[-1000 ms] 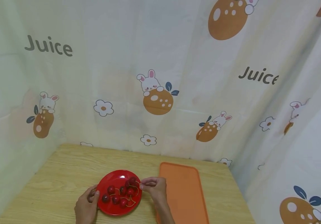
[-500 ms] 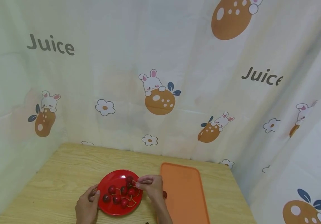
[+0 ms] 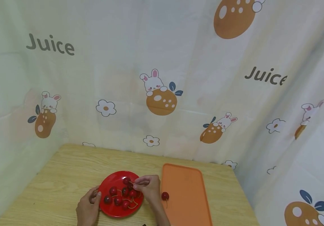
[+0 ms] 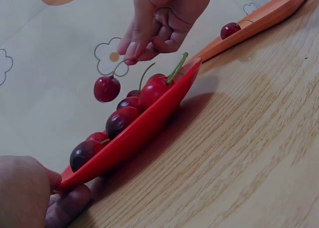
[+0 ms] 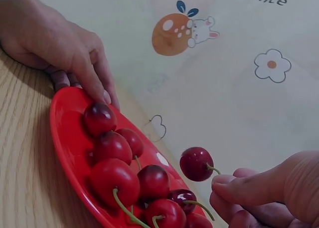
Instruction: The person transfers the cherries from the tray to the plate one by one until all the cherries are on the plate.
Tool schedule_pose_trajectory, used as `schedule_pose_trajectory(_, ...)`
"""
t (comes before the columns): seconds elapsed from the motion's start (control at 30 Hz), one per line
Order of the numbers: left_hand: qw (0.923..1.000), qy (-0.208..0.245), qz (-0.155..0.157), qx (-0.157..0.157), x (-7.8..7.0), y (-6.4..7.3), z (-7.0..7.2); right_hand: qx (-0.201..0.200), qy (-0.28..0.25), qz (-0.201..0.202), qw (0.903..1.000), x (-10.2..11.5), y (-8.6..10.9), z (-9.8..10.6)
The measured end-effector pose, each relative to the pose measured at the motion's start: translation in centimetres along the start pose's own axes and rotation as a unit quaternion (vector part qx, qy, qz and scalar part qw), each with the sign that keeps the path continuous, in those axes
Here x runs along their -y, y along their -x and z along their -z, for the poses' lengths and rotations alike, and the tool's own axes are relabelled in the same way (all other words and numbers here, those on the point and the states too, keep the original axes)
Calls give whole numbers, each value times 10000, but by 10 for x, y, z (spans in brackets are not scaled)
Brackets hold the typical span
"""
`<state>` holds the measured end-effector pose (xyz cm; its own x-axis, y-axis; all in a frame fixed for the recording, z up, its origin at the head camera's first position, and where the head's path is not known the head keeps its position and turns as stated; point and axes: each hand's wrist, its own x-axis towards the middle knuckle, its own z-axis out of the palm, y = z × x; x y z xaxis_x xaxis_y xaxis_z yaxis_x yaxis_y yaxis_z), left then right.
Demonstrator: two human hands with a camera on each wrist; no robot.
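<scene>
A round red plate point(image 3: 108, 183) carries several dark red cherries point(image 5: 112, 148) with green stems. My left hand point(image 3: 87, 205) grips the plate's left rim, thumb above and fingers beneath. Between thumb and fingertips, my right hand point(image 3: 150, 188) pinches the stem of one cherry point(image 4: 106, 89). That cherry hangs in the air above the plate's far right part, clear of the other fruit in both wrist views. Another single cherry point(image 3: 165, 196) lies on the orange tray point(image 3: 185, 188), just inside its left edge, its stem pointing toward the near side.
The tray stands right of the plate on the wood-grain table point(image 3: 74, 169). A pale curtain point(image 3: 116, 78) printed with rabbits and fruit rises behind the table and along both sides. A small dark thing point(image 3: 144, 224) shows at the bottom edge of the head view.
My right hand has shifted left over the plate, and the cherry it pinches has moved left with it. The cherry on the tray has come into view. My left hand keeps its grip.
</scene>
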<state>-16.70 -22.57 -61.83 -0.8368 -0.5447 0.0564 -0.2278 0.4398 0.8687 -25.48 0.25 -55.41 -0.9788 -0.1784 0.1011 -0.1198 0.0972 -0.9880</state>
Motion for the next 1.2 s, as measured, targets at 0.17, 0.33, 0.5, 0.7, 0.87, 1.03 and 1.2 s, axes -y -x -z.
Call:
schedule_pose_trajectory(0.17, 10000, -47, 26, -8, 1, -1, -1, -57, 230, 49, 9997, 0, 0, -6)
schedule_pose_trajectory(0.33, 9999, -12, 110, 30, 0, -1, -1, -102, 489, 257, 9984, 1, 0, -12)
schedule_pose_trajectory(0.5, 9999, 43, 113, 33, 0, 0, 0, -123, 763, 485, 9958, 0, -1, -17)
schedule_pose_trajectory(0.7, 9999, 50, 140, 85, -1, -1, 1, -186, 1166, 783, 9899, -3, -2, -24)
schedule_pose_trajectory(0.87, 9999, 84, 87, 78, -3, 0, 3, -246, 1576, 1109, 9810, -4, -2, -28)
schedule_pose_trajectory(1.03, 9999, 94, 92, 95, -3, 0, 3, -152, 1860, 1062, 9767, -2, -1, -31)
schedule_pose_trajectory(1.2, 9998, 98, 119, 89, -1, -1, 2, 37, 1958, 1062, 9749, 1, 0, -33)
